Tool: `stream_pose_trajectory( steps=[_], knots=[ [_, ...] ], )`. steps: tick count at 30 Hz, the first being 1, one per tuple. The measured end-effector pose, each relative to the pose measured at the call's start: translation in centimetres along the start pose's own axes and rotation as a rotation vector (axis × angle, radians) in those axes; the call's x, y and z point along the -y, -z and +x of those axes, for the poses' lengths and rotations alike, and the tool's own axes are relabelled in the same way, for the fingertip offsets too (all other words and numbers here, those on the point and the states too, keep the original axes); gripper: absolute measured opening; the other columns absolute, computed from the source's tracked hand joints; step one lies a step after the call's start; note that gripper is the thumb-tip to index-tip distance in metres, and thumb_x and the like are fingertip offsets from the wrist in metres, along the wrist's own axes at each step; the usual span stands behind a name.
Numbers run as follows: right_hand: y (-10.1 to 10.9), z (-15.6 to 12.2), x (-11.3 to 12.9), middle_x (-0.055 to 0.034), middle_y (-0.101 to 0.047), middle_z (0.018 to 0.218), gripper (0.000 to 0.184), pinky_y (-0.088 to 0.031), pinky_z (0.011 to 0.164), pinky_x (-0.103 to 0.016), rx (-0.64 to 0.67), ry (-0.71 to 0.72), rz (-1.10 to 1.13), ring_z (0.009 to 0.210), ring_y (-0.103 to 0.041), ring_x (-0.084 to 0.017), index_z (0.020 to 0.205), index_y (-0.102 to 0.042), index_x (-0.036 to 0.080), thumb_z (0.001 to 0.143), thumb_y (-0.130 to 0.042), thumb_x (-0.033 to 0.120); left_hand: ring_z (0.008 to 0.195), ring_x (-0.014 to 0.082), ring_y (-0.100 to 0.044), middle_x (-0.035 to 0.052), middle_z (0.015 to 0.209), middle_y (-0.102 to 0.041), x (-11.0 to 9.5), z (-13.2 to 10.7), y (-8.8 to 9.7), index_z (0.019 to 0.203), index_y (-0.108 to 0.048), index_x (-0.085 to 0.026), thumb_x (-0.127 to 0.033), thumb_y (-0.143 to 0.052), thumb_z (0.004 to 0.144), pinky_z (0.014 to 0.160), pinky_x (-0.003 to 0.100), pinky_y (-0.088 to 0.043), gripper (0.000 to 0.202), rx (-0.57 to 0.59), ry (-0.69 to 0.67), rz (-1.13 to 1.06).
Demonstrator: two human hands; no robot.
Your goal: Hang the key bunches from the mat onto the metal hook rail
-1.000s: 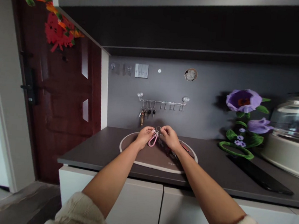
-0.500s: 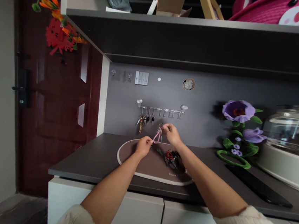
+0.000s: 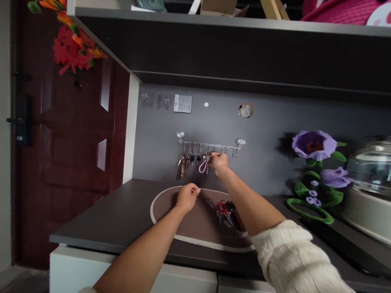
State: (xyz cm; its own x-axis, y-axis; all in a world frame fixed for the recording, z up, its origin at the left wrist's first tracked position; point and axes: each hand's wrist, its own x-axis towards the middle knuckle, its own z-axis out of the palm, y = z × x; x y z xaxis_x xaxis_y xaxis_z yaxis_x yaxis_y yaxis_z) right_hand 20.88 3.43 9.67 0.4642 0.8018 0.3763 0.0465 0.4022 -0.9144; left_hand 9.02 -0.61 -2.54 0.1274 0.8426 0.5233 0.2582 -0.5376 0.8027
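Observation:
My right hand [image 3: 219, 161] is up at the wall, fingers closed on the ring of a keychain with a pink strap [image 3: 202, 166]. The ring is right below the hooks of a clear hook rail [image 3: 211, 145]; whether it touches a hook I cannot tell. On the rail's left hooks hang several keys [image 3: 190, 159] and a brown key tag [image 3: 182, 167]. Above the left part of the brown mat [image 3: 167, 208], my left hand [image 3: 187, 198] is closed in a loose pinch, nothing visible in it. A pile of keys [image 3: 228, 213] with a red piece lies on the mat, partly behind my right forearm.
A dark shelf [image 3: 225, 52] overhangs the counter [image 3: 113, 212]. Purple artificial flowers [image 3: 315, 146], a long black object [image 3: 351, 249] and a white appliance with a clear lid [image 3: 380, 201] stand or lie at the right. A red-brown door [image 3: 73, 190] is on the left.
My right hand has carried the keychain up and slightly left to the rail. My left hand has let go of the pink strap and stays low, over the mat.

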Motion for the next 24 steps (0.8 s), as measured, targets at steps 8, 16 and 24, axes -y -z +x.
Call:
stream_pose_trajectory(
  steps=[8,16,24],
  knots=[
    [-1.3,1.7,-1.3,0.0027,-0.047,0.047,0.010,-0.044,0.041,-0.019,-0.102,-0.055,0.043,0.042,-0.046,-0.007,0.062,-0.047,0.015,0.072,-0.046,0.015,0.056,0.0094,-0.049,0.0001,0.059,-0.055,0.2,0.1,0.0,0.065,-0.055,-0.014,-0.020,-0.049,0.072,0.058,0.021,-0.037,0.010,0.000,0.003,0.006],
    [-1.6,2.7,-2.5,0.0009,-0.049,0.046,0.009,-0.045,0.043,-0.021,-0.152,-0.017,-0.014,0.044,-0.049,-0.009,0.062,-0.051,0.014,0.070,-0.049,0.017,0.056,0.0095,-0.049,0.0002,0.059,-0.056,0.2,0.2,0.0,0.063,-0.055,-0.015,-0.019,-0.050,0.071,0.057,0.021,-0.037,0.010,0.006,0.006,-0.004],
    [-1.4,2.6,-3.6,0.0010,-0.050,0.044,0.010,-0.044,0.046,-0.022,-0.161,0.018,-0.074,0.046,-0.050,-0.010,0.060,-0.053,0.013,0.067,-0.053,0.020,0.055,0.0092,-0.048,-0.0001,0.058,-0.055,0.2,0.1,0.0,0.065,-0.054,-0.015,-0.019,-0.050,0.071,0.056,0.021,-0.037,0.009,0.007,0.016,-0.012]
  ],
)
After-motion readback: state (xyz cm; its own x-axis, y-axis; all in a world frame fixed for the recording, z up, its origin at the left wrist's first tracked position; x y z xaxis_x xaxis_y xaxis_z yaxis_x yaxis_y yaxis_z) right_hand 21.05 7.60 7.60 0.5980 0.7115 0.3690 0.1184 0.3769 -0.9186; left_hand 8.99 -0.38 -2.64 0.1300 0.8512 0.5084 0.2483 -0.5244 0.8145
